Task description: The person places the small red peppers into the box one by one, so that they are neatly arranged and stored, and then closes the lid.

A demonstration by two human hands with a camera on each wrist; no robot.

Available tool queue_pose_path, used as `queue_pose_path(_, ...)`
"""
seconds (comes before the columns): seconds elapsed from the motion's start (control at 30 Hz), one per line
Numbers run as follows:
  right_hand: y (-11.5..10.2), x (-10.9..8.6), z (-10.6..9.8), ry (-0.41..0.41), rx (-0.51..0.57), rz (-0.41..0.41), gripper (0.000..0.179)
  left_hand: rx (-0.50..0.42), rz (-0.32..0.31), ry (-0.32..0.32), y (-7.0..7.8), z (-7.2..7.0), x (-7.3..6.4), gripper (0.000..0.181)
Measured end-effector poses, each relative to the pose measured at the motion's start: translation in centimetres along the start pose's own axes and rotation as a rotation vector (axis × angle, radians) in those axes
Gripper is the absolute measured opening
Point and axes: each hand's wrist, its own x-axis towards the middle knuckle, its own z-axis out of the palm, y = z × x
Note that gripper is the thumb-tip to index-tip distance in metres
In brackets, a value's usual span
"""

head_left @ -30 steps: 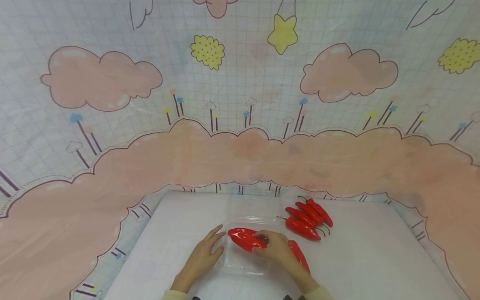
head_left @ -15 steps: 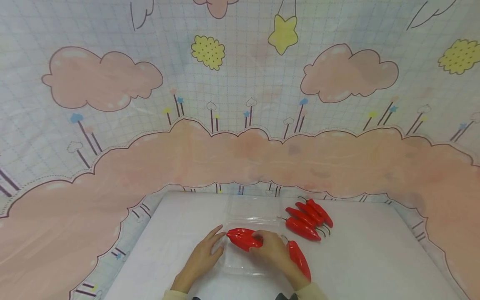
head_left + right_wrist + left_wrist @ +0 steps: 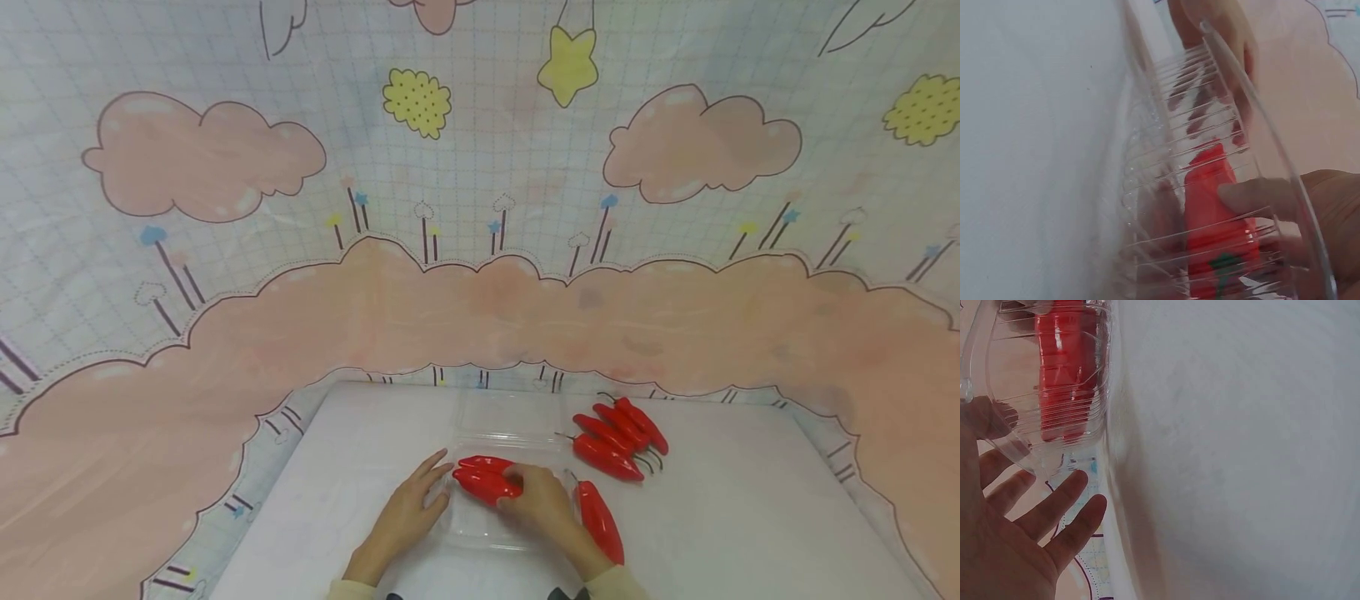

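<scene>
A clear plastic box (image 3: pixel 491 533) lies unfolded on the table, its lid (image 3: pixel 510 415) flipped away to the back. Inside the box are two red chili peppers side by side, a rear pepper (image 3: pixel 480 461) and a front pepper (image 3: pixel 480 485). My right hand (image 3: pixel 546 507) grips the front pepper near its stem end; in the right wrist view its green stem cap (image 3: pixel 1225 262) shows through the ribbed wall. My left hand (image 3: pixel 405 518) has its fingers spread along the box's left wall, with straight fingers (image 3: pixel 1063 503) in the left wrist view.
One red chili pepper (image 3: pixel 598 521) lies beside my right forearm, just right of the box. Further back on the right, several more peppers (image 3: pixel 606 457) lie in a cluster. A patterned cloth (image 3: pixel 495 317) rises behind the white table (image 3: pixel 742 500).
My right hand has brought its pepper toward the front and slightly left, so the rear pepper now shows separately behind it. The left hand keeps its place at the box wall.
</scene>
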Motion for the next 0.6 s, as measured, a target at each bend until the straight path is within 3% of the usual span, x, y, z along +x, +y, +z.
queue_pose_path(0.37,0.83,0.55,0.74,0.018,0.017,-0.057,0.051,-0.003,-0.005,-0.002,0.07,-0.02,-0.06,0.043)
queue_pose_path(0.6,0.86,0.58,0.58,0.057,0.005,-0.044,0.051,0.009,-0.009,-0.003,0.15,-0.04,-0.09,0.042)
